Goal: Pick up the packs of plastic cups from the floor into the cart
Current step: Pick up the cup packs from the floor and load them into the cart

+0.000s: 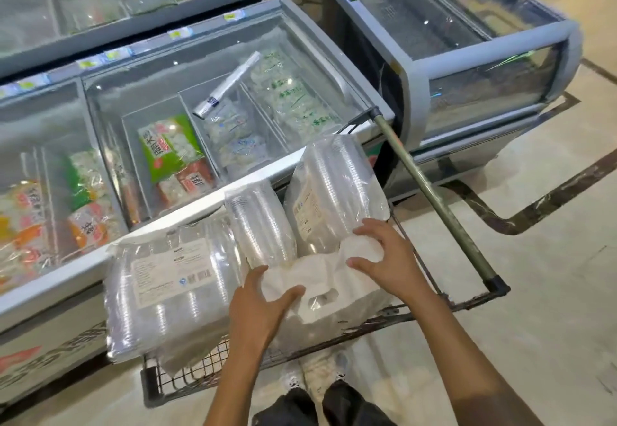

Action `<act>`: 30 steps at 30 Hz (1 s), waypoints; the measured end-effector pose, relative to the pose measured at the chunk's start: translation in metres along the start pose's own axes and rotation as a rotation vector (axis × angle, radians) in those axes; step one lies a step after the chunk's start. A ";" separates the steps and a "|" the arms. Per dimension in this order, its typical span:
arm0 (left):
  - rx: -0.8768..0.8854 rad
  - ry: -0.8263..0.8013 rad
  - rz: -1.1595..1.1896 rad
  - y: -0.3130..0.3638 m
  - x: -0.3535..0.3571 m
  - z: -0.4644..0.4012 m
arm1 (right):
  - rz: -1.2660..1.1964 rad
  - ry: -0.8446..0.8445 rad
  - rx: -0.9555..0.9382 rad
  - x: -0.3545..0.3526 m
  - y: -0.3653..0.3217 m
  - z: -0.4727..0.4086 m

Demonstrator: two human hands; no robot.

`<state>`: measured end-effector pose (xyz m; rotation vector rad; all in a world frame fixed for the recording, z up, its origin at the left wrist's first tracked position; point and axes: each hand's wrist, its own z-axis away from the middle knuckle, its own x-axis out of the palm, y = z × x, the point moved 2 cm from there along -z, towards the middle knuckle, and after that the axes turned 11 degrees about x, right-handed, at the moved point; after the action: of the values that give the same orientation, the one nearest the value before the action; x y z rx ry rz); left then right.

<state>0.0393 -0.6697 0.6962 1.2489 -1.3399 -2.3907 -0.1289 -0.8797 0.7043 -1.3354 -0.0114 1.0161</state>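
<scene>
Several clear packs of plastic cups lie in the wire cart (187,379). A large labelled pack (167,292) rests on the cart's left side. A narrow pack (263,222) and a taller pack (334,192) stand upright behind. In front lies a pack with a white handle top (334,292). My left hand (263,308) grips this pack's left edge. My right hand (384,258) rests with curled fingers on its white top at the right.
Glass-topped chest freezers with frozen food (207,118) stand left of and behind the cart. Another freezer (467,58) is at the right rear. The cart's green handle bar (434,198) runs diagonally to the right. Tiled floor (534,325) lies on the right, my shoes (317,372) below.
</scene>
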 end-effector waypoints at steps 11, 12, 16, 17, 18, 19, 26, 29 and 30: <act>-0.179 0.116 0.145 -0.084 0.051 -0.003 | 0.131 0.237 -0.132 0.092 0.052 0.032; -0.186 0.110 0.146 -0.092 0.051 -0.005 | 0.160 0.250 -0.135 0.101 0.055 0.033; -0.166 0.109 0.082 -0.108 0.055 -0.006 | 0.160 0.285 0.077 0.109 0.077 0.038; -0.162 0.122 0.055 -0.109 0.058 -0.004 | 0.179 0.256 0.139 0.109 0.080 0.039; -0.161 0.144 0.034 -0.109 0.061 -0.002 | 0.190 0.205 0.188 0.109 0.083 0.040; -0.159 0.174 0.022 -0.111 0.063 0.000 | 0.184 0.145 0.220 0.109 0.086 0.039; -0.259 -0.027 -0.076 -0.124 0.093 0.007 | 0.142 -0.175 0.420 0.109 0.129 0.013; -0.215 -0.066 -0.041 -0.137 0.097 0.002 | 0.215 -0.240 0.475 0.116 0.137 -0.001; -0.193 -0.071 -0.047 -0.140 0.097 0.001 | 0.231 -0.251 0.495 0.119 0.141 -0.004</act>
<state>0.0129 -0.6316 0.5328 1.1670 -1.0764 -2.5471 -0.1397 -0.8251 0.5285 -0.7649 0.1977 1.2787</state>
